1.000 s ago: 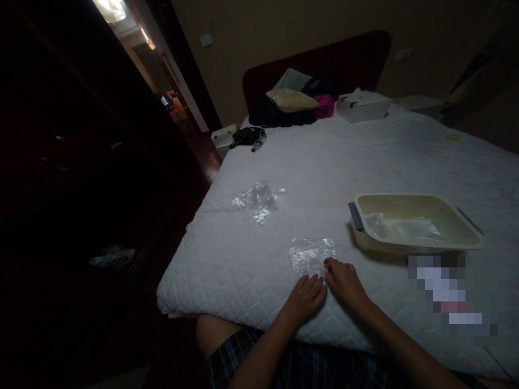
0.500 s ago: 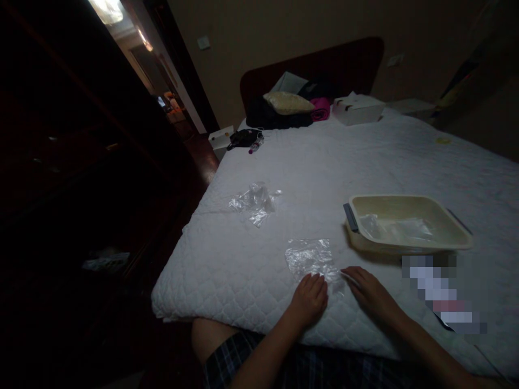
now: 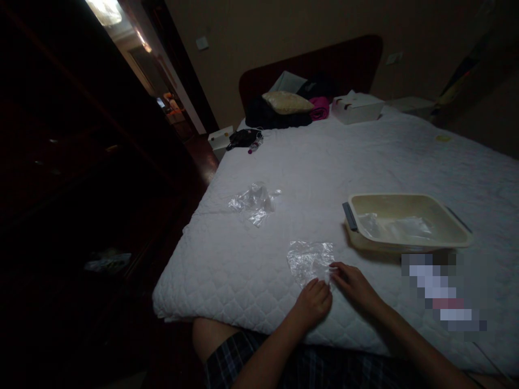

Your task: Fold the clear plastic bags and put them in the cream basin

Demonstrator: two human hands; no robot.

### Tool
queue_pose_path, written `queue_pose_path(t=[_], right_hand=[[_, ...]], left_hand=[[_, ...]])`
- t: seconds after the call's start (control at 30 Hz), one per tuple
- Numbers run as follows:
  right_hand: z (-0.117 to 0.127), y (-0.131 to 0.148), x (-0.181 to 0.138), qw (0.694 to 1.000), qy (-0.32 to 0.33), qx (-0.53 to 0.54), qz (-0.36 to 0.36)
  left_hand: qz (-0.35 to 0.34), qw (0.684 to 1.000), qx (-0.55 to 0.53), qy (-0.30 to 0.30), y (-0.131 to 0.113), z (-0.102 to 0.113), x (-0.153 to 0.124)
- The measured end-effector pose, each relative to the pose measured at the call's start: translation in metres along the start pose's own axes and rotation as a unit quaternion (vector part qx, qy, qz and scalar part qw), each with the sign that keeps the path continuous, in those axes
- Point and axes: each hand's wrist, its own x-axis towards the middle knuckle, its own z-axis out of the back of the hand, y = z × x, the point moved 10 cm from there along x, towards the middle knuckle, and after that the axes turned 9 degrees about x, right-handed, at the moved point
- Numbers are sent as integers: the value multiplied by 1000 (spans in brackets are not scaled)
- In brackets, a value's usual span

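A clear plastic bag [image 3: 308, 260], thin and crinkled, is spread on the white quilted bedding [image 3: 227, 270] in front of me. My left hand [image 3: 315, 303] is closed at its near edge, fingers together and bent over the plastic. My right hand [image 3: 357, 285] touches the bag's right side, its thumb and fingertips closed on the edge. The plastic under the fingers is partly hidden. Farther off to the left lies a second crumpled clear plastic bag [image 3: 259, 202], apart from both hands.
A cream plastic tub [image 3: 409, 246] with grey handles, holding clear plastic packets [image 3: 409, 227], stands to the right. Beside it is a pixelated patch. At the bed's head are a white box [image 3: 357, 111], a pillow [image 3: 287, 102] and dark cloth. A small bottle [image 3: 255, 145] lies at the far left edge.
My right hand has moved left, closer to my left hand. The bag's right side no longer stretches out as far, and its far edge lies flatter.
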Motion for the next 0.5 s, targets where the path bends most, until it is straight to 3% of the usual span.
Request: queue_pose_path(t=[0.27, 0.37, 0.5], right_hand=[[-9, 14, 4, 993, -34, -85, 70], [0, 16, 3, 995, -50, -64, 60], [27, -10, 9, 992, -112, 32, -56]], left_hand=[[-4, 1000, -2, 1, -3, 9, -3], [106, 992, -70, -9, 27, 22, -10], [314, 941, -125, -3, 101, 30, -33]])
